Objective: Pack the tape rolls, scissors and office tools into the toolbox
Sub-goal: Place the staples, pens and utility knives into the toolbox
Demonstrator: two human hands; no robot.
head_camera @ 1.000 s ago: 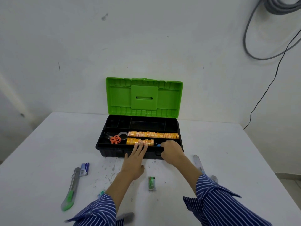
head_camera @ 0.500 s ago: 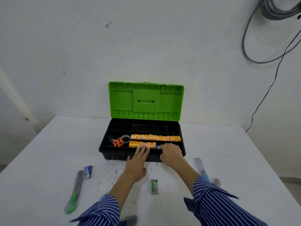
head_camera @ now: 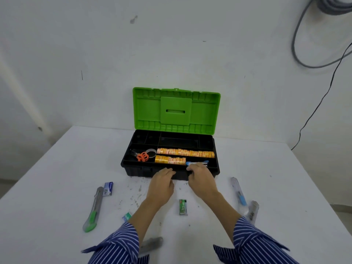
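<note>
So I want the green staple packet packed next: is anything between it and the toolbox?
Only the person's own hands: the left hand and right hand sit between the green staple packet and the toolbox. No loose item does.

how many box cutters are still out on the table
4: green cutter at left, blue cutter at right, grey one beside it, and another grey one between the sleeves, partly hidden.
</note>
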